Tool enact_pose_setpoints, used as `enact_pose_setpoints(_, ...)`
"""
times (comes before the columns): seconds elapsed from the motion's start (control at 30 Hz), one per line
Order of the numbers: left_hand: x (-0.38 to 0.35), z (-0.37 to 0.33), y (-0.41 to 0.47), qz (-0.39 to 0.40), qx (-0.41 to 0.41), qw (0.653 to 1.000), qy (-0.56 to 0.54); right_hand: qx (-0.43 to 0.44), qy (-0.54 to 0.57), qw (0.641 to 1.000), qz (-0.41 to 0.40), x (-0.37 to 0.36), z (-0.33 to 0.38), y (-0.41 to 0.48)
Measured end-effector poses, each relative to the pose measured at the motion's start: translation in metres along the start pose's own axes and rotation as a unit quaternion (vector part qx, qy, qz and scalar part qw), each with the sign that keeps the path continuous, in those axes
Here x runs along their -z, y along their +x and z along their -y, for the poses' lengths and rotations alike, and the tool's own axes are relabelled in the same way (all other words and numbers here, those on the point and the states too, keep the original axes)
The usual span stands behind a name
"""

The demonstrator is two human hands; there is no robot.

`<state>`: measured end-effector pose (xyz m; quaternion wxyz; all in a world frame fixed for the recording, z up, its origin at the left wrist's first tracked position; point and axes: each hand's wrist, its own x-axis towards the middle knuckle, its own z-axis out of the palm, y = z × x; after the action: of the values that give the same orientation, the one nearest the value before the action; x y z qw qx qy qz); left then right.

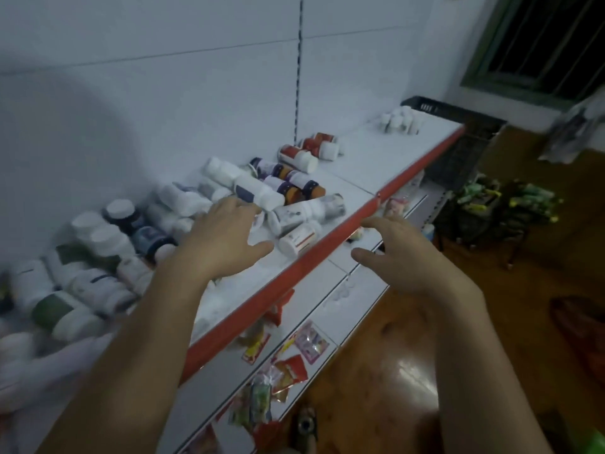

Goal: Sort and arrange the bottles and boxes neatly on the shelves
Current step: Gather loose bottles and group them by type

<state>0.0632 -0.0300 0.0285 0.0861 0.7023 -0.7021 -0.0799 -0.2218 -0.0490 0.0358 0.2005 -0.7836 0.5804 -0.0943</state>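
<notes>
The bottles point(183, 204) lie in a jumble along the upper shelf point(386, 152). Most are tipped on their sides toward the back wall, and a few stand upright at the left. We make out no boxes here.

The one we judge next in line is the red-labelled bottle point(299, 239), lying flat near the red front edge point(327, 247), a little clear of the thick of the pile. Its long axis runs on a slant, with the white cap toward the edge and toward us and the base pointing away to the right. It sits between the 2 hands, just right of the left hand point(222, 239), close off the thumb.

That hand is over the shelf, palm down, fingers straight and spread, and it grips nothing. Its fingertips reach the bottles mid-pile, though blur keeps us from saying whether they touch. The right hand point(404, 257) hangs out past the red edge, above the lower shelf point(347, 283), fingers loosely bent and empty. So the left hand is the nearer, and we judge it would need to turn across the slant to grasp the bottle's barrel.

Farther right along the shelf lie 2 smaller groups of bottles. Packets point(311, 344) are scattered on the lower shelf, and a dark crate point(458, 149) stands at the shelf's far end.
</notes>
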Motion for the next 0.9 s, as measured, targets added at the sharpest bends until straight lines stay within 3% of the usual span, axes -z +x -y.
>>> enact_pose_setpoints(0.17, 0.008, -0.026, 0.102, 0.011, -0.006, 1.000, 0.005, -0.008, -0.020, 0.999, 0.044, 0.033, -0.043, 0.069)
enact_pose_setpoints(0.4, 0.010, -0.053, 0.212, 0.052, -0.011, 0.997, 0.054, -0.007, -0.008, 0.999, 0.033, 0.056, -0.104, 0.157)
enact_pose_setpoints(0.53, 0.000, -0.044, 0.246, 0.079, 0.056, 0.990, 0.103, -0.003, 0.014, 0.998, 0.057, 0.058, -0.131, 0.219)
enact_pose_setpoints(0.67, -0.012, -0.033, 0.269, 0.091, 0.144, 0.976, 0.137, 0.046, 0.022, 0.995, 0.091, 0.055, -0.148, 0.292)
enact_pose_setpoints(0.77, -0.022, -0.038, 0.293, 0.073, 0.154, 0.976, 0.137, 0.097, 0.031, 0.989, 0.105, 0.054, -0.152, 0.350)
enact_pose_setpoints(0.9, -0.040, -0.054, 0.329, 0.116, 0.144, 0.977, 0.108, 0.155, 0.066, 0.981, 0.095, 0.053, -0.148, 0.422)
